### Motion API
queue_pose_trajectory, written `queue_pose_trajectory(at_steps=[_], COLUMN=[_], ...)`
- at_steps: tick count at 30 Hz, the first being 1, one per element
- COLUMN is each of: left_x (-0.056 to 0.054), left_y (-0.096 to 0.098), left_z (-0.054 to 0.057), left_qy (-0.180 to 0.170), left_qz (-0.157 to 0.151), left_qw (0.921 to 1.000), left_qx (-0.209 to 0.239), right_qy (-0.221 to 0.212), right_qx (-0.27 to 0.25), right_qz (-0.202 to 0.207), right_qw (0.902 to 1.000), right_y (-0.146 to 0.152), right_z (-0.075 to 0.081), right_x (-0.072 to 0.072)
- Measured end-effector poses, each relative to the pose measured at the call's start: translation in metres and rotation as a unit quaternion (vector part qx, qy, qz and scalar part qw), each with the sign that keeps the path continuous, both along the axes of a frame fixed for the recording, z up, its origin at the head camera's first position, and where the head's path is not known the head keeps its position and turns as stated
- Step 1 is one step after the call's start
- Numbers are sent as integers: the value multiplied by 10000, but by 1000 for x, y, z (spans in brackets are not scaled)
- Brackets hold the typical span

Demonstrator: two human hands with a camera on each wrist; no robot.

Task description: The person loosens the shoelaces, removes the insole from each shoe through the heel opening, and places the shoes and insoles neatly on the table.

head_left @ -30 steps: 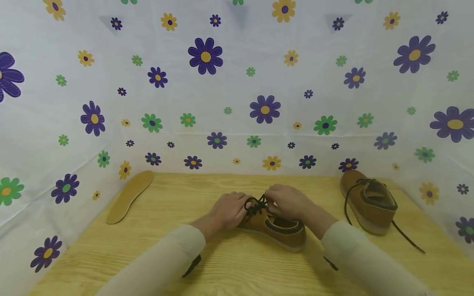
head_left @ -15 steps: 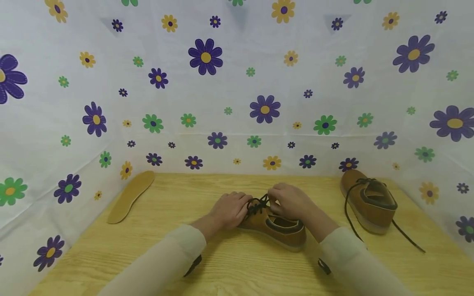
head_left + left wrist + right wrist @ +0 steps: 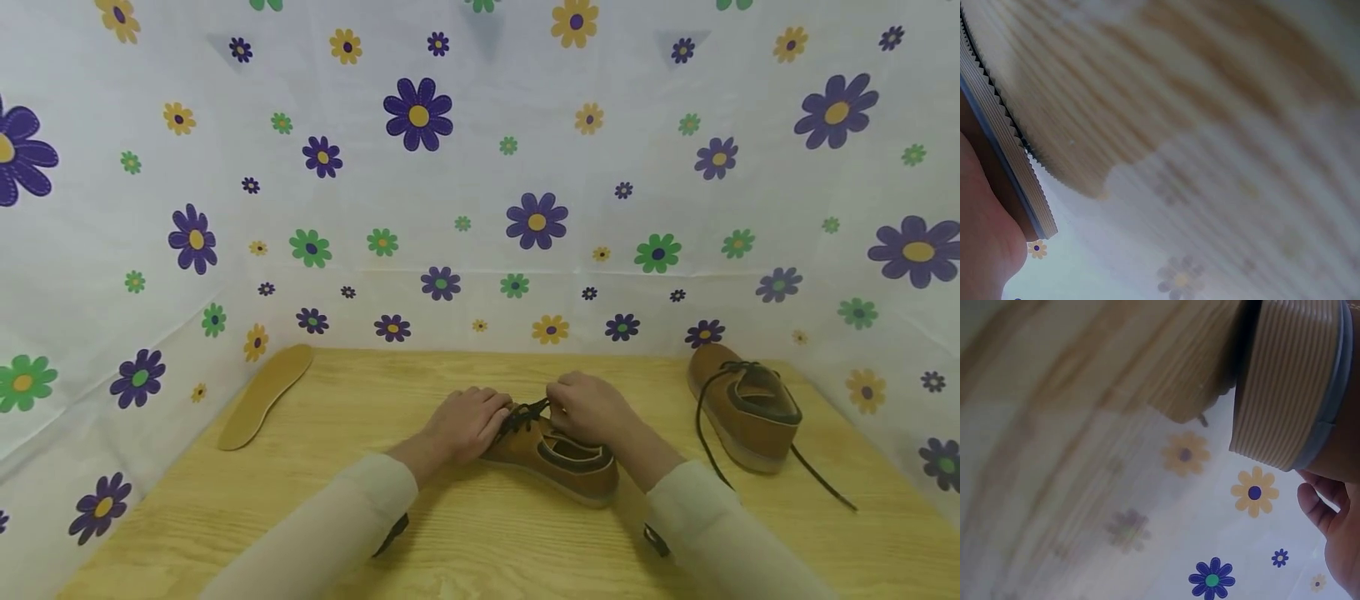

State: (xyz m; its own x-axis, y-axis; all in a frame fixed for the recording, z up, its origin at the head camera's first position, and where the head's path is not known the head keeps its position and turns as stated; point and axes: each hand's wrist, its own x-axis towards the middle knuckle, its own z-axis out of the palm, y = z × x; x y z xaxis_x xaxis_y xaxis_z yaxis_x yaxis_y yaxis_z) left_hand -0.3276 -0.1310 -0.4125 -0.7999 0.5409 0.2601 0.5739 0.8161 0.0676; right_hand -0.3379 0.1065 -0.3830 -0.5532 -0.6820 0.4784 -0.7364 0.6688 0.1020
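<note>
A brown low-cut shoe [image 3: 528, 457] with dark laces lies on the table in the head view, toe to the left and heel to the front right. My left hand [image 3: 467, 425] grips its toe end, covering much of the front. Above the tongue, my right hand [image 3: 591, 410] pinches a dark shoelace [image 3: 534, 408], drawn taut from the eyelets. The ribbed light sole [image 3: 1007, 119] shows in the left wrist view beside the left hand [image 3: 988, 231]. In the right wrist view the right hand [image 3: 1342, 550] appears beyond the sole [image 3: 1285, 381], its fingertips partly hidden.
A second brown shoe [image 3: 765, 442] stands at the right, its loose lace [image 3: 821, 477] trailing over the wood-grain table [image 3: 480, 542]. A tan insole [image 3: 264, 402] lies at the left. White flower-printed cloth [image 3: 480, 167] encloses the back and sides.
The lace loop that stood up over the shoe has drawn down flatter towards the eyelets. My right hand has shifted slightly right; the left hand keeps its place on the toe.
</note>
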Motion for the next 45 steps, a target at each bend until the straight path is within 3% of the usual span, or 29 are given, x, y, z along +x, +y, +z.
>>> queue_pose_trajectory(at_steps=[9, 18, 27, 35, 45], left_x=[-1, -6, -8, -7, -2], left_y=[1, 0, 2, -9, -2], left_z=[5, 2, 4, 4, -1], left_qy=[-71, -7, 16, -21, 17], left_qz=[13, -17, -29, 135, -139], left_qw=[10000, 10000, 10000, 9999, 9999], left_qx=[29, 64, 78, -37, 2], right_qy=[-5, -243, -95, 88, -366], right_qx=[119, 256, 256, 326, 821], right_qz=[-183, -592, -802, -763, -1307], right_qw=[9998, 9976, 9964, 9965, 9873], right_y=[1, 1, 2, -9, 1], right_z=[4, 5, 7, 4, 2], right_x=[-3, -4, -3, -4, -2])
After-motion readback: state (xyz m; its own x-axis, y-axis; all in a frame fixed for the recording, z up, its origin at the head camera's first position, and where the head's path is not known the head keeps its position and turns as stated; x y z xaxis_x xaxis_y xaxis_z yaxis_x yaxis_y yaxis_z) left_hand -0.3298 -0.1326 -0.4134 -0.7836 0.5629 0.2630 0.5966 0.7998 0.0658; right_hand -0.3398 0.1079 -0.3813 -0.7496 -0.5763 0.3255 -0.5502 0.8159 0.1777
